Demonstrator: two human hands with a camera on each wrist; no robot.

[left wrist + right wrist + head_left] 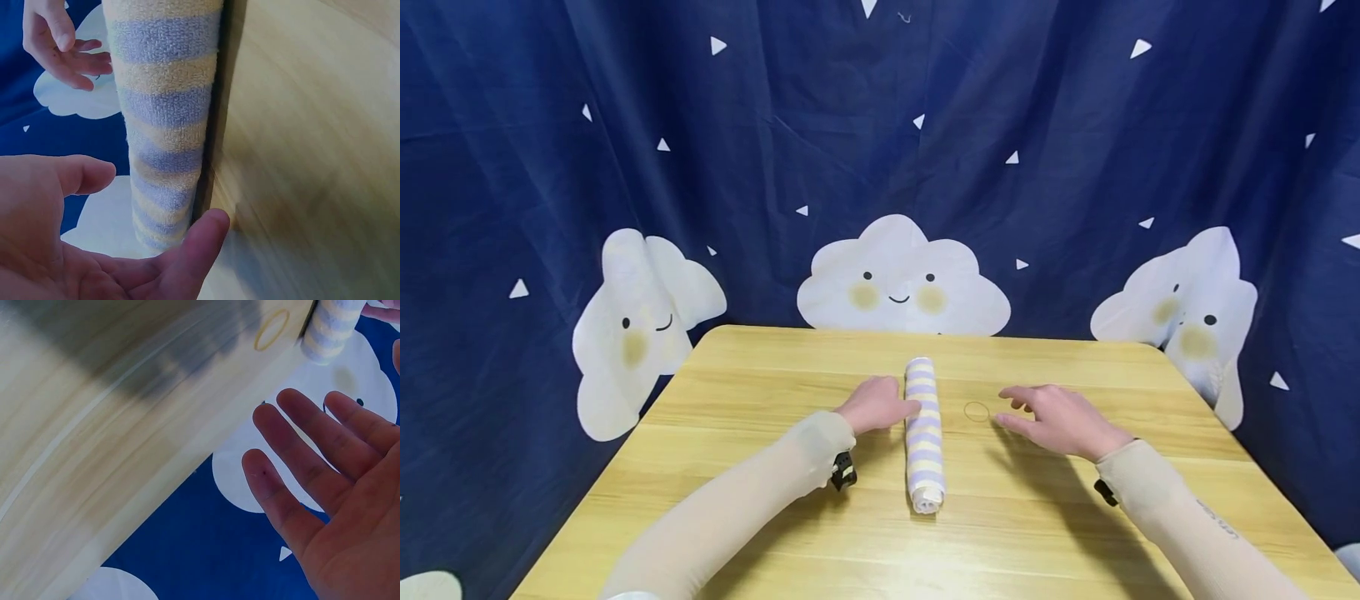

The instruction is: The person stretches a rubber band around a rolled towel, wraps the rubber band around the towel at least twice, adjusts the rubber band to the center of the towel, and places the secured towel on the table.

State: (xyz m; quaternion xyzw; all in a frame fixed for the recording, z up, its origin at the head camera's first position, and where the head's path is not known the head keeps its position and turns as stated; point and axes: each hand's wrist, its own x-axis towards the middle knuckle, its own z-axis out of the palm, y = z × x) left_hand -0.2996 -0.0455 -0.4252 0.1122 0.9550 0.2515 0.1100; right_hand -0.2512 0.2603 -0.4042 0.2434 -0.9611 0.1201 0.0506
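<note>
A rolled towel (924,442) with lavender and cream stripes lies lengthwise on the wooden table. At its left side is my left hand (876,406), the thumb tip overlapping the towel's edge in the head view. The left wrist view has that thumb and a finger spread apart, with the striped terry roll (165,106) close beyond them. To the right of the towel, my right hand (1060,419) hovers over the table, fingers extended and nothing held. A thin rubber band (977,412) lies between the towel and the right fingertips; it also shows in the right wrist view.
The light wood table (760,367) has rounded far corners. Behind and around it hangs a dark blue curtain (850,100) printed with white clouds and small triangles. Both forearms wear beige sleeves (737,508) with black wrist straps.
</note>
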